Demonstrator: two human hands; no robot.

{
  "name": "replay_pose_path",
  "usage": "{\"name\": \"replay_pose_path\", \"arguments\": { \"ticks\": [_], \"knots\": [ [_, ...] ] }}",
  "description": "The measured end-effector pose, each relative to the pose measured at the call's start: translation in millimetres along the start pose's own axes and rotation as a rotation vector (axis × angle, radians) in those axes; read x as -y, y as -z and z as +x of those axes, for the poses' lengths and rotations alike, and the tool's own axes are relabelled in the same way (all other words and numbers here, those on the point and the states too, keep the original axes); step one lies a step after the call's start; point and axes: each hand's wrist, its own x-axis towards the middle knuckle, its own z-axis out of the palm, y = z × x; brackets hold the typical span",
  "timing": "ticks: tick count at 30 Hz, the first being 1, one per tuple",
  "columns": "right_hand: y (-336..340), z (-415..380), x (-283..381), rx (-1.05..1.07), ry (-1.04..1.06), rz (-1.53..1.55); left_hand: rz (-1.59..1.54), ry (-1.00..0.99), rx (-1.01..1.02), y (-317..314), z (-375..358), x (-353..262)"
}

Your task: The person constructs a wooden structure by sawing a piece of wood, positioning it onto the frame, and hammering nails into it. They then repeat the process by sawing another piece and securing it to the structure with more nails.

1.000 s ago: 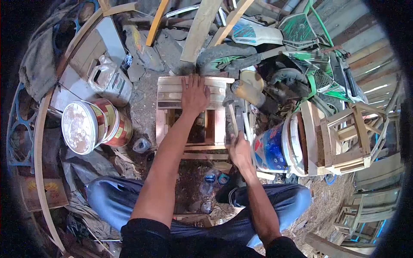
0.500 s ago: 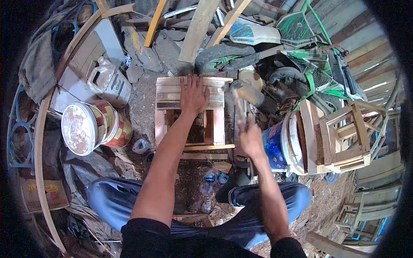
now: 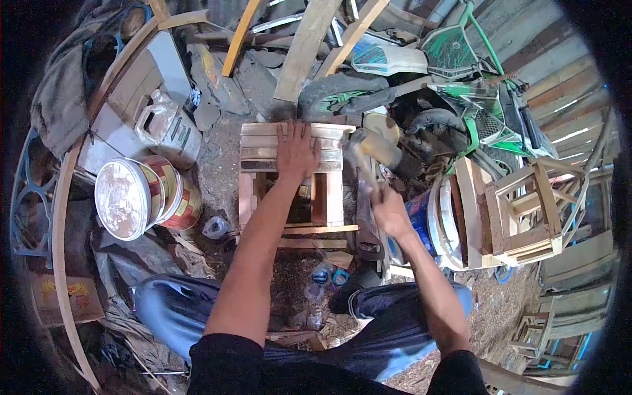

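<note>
A small wooden frame (image 3: 330, 197) with slats across its top end stands on the ground between my knees and the scrap pile. My left hand (image 3: 298, 153) lies flat on the slats (image 3: 257, 143), fingers spread and pointing away from me. To the right of the frame, my right hand (image 3: 388, 209) is wrapped round the handle of a mallet (image 3: 376, 149). The mallet's head is beside the upper right corner of the slats, partly blurred. A thin wooden strip (image 3: 322, 230) lies at the frame's near end.
Paint buckets (image 3: 122, 199) and a dirty jug (image 3: 168, 128) stand at the left. At the right, a wooden stool frame (image 3: 526, 210) rests by a blue bucket (image 3: 419, 220). Green and white motorcycle parts (image 3: 454, 49) and leaning boards (image 3: 304, 49) fill the far side.
My right hand has shifted slightly right, and its forearm has swung outward. The mallet's head is a little lower in view. My left hand stays on the slats.
</note>
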Motion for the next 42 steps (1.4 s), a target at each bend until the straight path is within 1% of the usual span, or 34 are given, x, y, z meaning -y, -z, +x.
{"name": "replay_pose_path", "arguments": {
  "ticks": [1, 2, 4, 5, 6, 8, 9, 10, 12, 13, 14, 16, 17, 18, 20, 21, 22, 24, 25, 26, 28, 29, 31, 32, 33, 34, 36, 37, 39, 40, 42],
  "knots": [
    [-6, 1, -2, -0.100, 0.019, 0.015, -0.012, 0.005, 0.036, 1, -2, -2],
    [-13, 2, -12, -0.096, 0.015, 0.013, -0.014, 0.007, 0.042, 1, -6, -3],
    [-23, 10, -32, 0.058, 0.073, -0.144, -0.004, 0.007, 0.026, 1, -2, -3],
    [-19, 14, -38, 0.055, 0.052, -0.159, 0.001, 0.003, 0.023, 0, -1, -2],
    [-16, 14, -31, 0.054, 0.058, -0.156, -0.009, 0.003, 0.000, -6, 0, 0],
    [-7, 7, -14, -0.126, 0.054, 0.093, -0.027, 0.006, -0.017, -7, -2, -1],
    [-22, 13, -27, -0.217, 0.056, -0.009, -0.029, 0.003, -0.019, -2, -4, -1],
    [-20, 12, -31, -0.221, 0.054, -0.009, -0.028, -0.003, -0.026, 0, -3, -2],
    [-13, 9, -29, 0.104, 0.070, -0.162, -0.019, -0.006, -0.044, -1, -3, -5],
    [-5, 5, -21, 0.081, 0.024, -0.090, -0.010, -0.001, -0.058, -2, -3, -2],
    [-6, 6, -15, 0.081, 0.028, -0.087, -0.005, 0.000, -0.060, -5, -1, 1],
    [-10, 4, -9, -0.163, 0.032, 0.071, -0.025, 0.006, -0.023, -5, -3, -1],
    [-16, -2, -6, -0.126, -0.022, 0.080, -0.028, 0.006, -0.017, -4, -6, -4],
    [-17, -3, -11, -0.129, -0.021, 0.084, -0.020, 0.005, -0.018, -4, -6, -4],
    [-15, 1, -25, 0.036, 0.078, -0.112, -0.006, 0.000, -0.029, -4, -1, -2],
    [-10, 1, -22, 0.014, 0.091, -0.042, -0.002, -0.003, -0.041, -6, -2, -1],
    [-7, 2, -17, 0.014, 0.092, -0.043, -0.001, -0.006, -0.051, -9, -2, 0],
    [1, 2, -9, -0.203, 0.079, 0.121, -0.008, -0.011, -0.046, -11, -1, 1],
    [-2, 7, -19, -0.151, 0.051, 0.228, -0.010, -0.017, -0.042, -10, 0, 2],
    [-10, 12, -31, -0.155, 0.049, 0.231, -0.011, -0.023, -0.042, -8, -1, 3],
    [-11, 4, -22, -0.111, 0.055, 0.271, -0.070, -0.094, -0.036, 2, -1, 2],
    [-6, -4, -18, 0.004, -0.160, 0.350, -0.065, -0.100, -0.048, 7, 0, 3],
    [-17, -2, -25, 0.000, -0.145, 0.381, -0.385, -0.348, -0.023, 13, -7, 13],
    [-24, 3, -32, -0.004, -0.141, 0.403, -0.369, -0.356, -0.029, 17, -10, 19],
    [-30, 10, -42, -0.031, -0.087, 0.337, -0.356, -0.520, -0.024, 17, -13, 24],
    [-41, 19, -57, -0.038, -0.087, 0.350, -0.348, -0.684, -0.014, 15, -16, 26],
    [-60, 33, -80, -0.161, 0.027, 0.286, -0.369, -0.714, -0.004, 10, -17, 26],
    [-48, 22, -65, -0.164, 0.023, 0.295, -0.350, -0.722, -0.017, 11, -17, 25],
    [-24, 3, -38, -0.006, -0.090, 0.464, -0.328, -0.735, -0.028, 9, -17, 24],
    [-25, 4, -40, -0.011, -0.093, 0.474, -0.315, -0.740, -0.016, 6, -16, 25],
    [-30, 8, -47, -0.201, 0.028, 0.292, -0.298, -0.760, 0.003, 2, -13, 25]
  ]
}}
